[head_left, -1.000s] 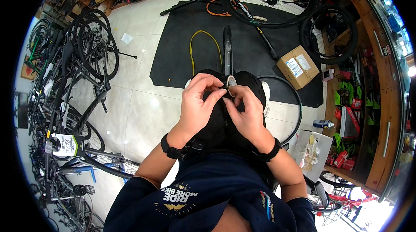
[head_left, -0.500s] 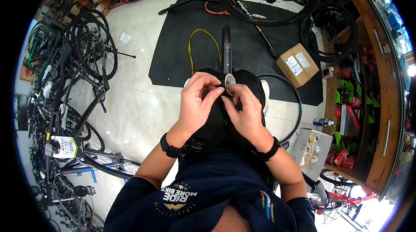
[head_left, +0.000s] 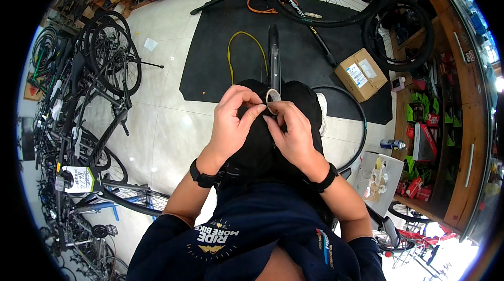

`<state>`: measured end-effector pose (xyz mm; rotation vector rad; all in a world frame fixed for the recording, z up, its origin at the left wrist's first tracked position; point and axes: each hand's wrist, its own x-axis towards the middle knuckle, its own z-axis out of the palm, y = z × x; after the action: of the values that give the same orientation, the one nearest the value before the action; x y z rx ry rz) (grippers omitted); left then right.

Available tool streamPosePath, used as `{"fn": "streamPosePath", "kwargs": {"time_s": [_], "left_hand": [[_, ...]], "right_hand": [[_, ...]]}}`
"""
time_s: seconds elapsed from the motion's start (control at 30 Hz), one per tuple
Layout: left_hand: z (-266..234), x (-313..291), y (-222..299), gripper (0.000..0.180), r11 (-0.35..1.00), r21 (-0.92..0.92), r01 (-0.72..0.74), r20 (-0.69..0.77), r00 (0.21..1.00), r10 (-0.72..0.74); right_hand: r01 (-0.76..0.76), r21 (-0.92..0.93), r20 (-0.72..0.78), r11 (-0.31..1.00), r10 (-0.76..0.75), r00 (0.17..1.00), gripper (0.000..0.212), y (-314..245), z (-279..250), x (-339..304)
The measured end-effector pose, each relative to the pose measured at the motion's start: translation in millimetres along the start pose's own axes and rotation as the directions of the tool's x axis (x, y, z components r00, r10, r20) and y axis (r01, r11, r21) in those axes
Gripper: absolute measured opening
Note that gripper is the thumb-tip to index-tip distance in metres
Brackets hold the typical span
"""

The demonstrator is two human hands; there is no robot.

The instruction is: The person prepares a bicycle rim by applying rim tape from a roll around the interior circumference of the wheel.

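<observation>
Over my lap, my right hand [head_left: 292,126] grips a small pale roll of tape [head_left: 270,96], its round opening partly showing. Beside it, my left hand [head_left: 231,118] has thumb and forefinger pinched together close to the roll. Whatever lies in that pinch is too small to make out. Just beyond the hands, a black bicycle wheel [head_left: 275,63] stands edge-on between my knees, spoke holes showing along its bare rim. A yellow rim strip [head_left: 229,58] lies looped on the black mat to the left of the wheel.
A black mat [head_left: 210,44] covers the floor ahead. On it lie a cardboard box [head_left: 360,75] and a large bicycle wheel [head_left: 324,21]. A black tyre [head_left: 363,123] curves by my right leg. Parked bicycles [head_left: 113,55] line the left; a spray can [head_left: 392,144] stands near the right shelves.
Both hands have shifted slightly to the left with the tape roll. The roll has turned, so more of its ring faces up. The left pinch stays beside it.
</observation>
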<state>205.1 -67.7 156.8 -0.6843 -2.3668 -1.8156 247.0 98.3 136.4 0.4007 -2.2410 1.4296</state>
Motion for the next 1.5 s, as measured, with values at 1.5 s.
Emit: {"fn": "streamPosePath", "kwargs": {"time_s": [1.5], "left_hand": [[-7, 0, 3, 0.012, 0.974, 0.195, -0.116, -0.005, 0.993, 0.119]], "right_hand": [[0.103, -0.001, -0.033, 0.995, -0.103, 0.994, 0.036, -7, 6, 3]]}}
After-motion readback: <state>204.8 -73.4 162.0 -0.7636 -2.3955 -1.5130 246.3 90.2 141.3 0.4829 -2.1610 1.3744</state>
